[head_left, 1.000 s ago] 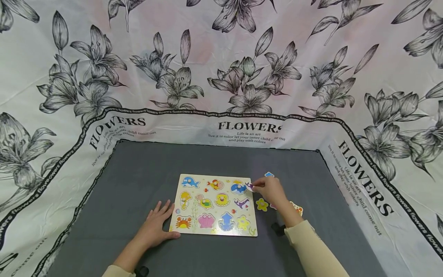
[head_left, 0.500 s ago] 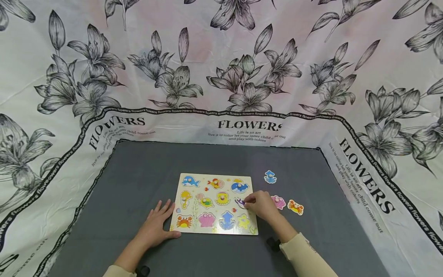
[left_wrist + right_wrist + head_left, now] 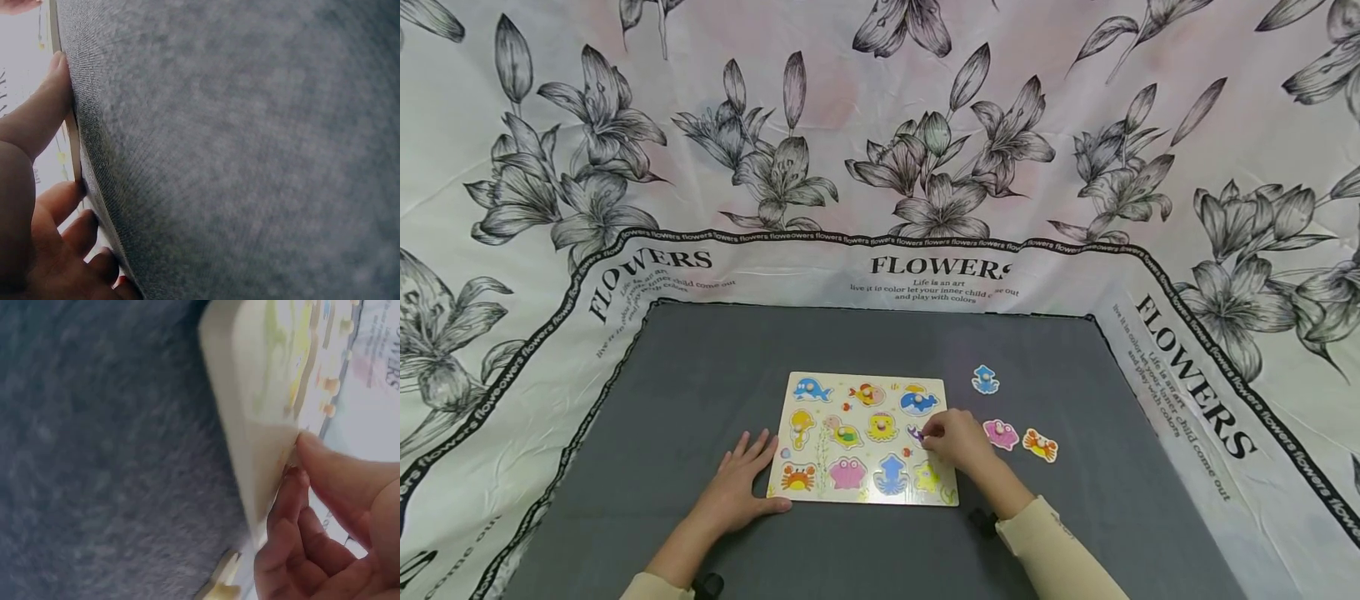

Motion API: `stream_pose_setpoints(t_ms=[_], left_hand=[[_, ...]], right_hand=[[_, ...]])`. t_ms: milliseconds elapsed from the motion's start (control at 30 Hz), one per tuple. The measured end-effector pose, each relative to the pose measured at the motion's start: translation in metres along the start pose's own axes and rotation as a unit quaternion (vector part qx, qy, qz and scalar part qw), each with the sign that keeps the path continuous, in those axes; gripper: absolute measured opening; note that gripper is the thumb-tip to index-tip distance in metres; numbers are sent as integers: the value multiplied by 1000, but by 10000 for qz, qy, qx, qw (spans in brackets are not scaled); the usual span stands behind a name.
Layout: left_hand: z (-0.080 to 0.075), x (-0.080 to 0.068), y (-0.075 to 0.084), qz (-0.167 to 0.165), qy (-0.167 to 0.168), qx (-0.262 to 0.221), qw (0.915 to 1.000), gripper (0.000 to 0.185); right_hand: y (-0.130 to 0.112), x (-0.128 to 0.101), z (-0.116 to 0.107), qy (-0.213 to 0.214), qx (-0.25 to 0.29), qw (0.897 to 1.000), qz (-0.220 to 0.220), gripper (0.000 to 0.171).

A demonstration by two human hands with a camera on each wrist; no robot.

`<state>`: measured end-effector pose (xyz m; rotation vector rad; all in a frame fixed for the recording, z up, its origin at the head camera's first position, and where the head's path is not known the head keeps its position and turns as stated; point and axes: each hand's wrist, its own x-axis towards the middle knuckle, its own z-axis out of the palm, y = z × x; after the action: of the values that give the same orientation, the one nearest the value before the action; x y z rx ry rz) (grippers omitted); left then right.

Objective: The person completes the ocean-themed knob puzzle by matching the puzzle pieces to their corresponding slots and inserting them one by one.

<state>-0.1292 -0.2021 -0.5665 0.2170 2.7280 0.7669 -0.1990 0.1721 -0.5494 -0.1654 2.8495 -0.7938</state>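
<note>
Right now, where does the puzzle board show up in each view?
Head: puzzle board, lower centre.
Left wrist: its pale edge, left side, partly hidden.
Right wrist: its corner, top, just right of centre.
Shared landmark: the grey cloth, beside the board in all three.

**Purple piece now at its purple outline**

We see that the right hand (image 3: 957,439) has come down and leftward from the upper right edge of the cream rectangular puzzle board (image 3: 805,497), bringing the small purple puzzle piece (image 3: 914,432) with it. A second ago the piece was beside the blue whale with a yellow top (image 3: 918,402); now we find it at the purple outline below, partly covering that shape. Since half a second ago, the hand has edged slightly farther left. We now see fully the blue octopus-shaped piece (image 3: 986,380), pink rounded piece (image 3: 1001,434) and orange crab-shaped piece (image 3: 1041,446), which were partly covered. The yellow-green star-shaped piece, visible a second ago, has gone out of our head view.
</note>
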Motion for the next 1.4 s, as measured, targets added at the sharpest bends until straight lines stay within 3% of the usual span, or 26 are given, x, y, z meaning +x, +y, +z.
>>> stream_pose_setpoints(t_ms=[200, 267, 400, 567, 767, 967, 1200, 1400], left_hand=[[1, -1, -1, -3, 39, 9, 10000, 113], [2, -1, -1, -8, 36, 12, 10000, 112], [2, 0, 0, 40, 22, -15, 10000, 112], [2, 1, 0, 10, 40, 7, 10000, 113], [3, 2, -2, 10, 45, 65, 10000, 114], [4, 2, -1, 38, 41, 32, 10000, 114], [5, 2, -1, 161, 51, -71, 9998, 113], [4, 1, -2, 233, 125, -189, 9995, 112]], right_hand=[[4, 1, -2, -145, 125, 9993, -330, 8], [9, -2, -9, 13, 197, 9988, -450, 14], [32, -14, -35, 738, 394, 9962, -247, 25], [66, -34, -67, 1410, 408, 9892, -38, 25], [102, -55, -79, 1646, 76, 9857, 342, 23], [128, -63, -75, 1465, -205, 9849, 896, 21], [132, -63, -74, 1527, -188, 9827, 1028, 14], [99, -59, -81, 1685, -55, 9834, 665, 15]])
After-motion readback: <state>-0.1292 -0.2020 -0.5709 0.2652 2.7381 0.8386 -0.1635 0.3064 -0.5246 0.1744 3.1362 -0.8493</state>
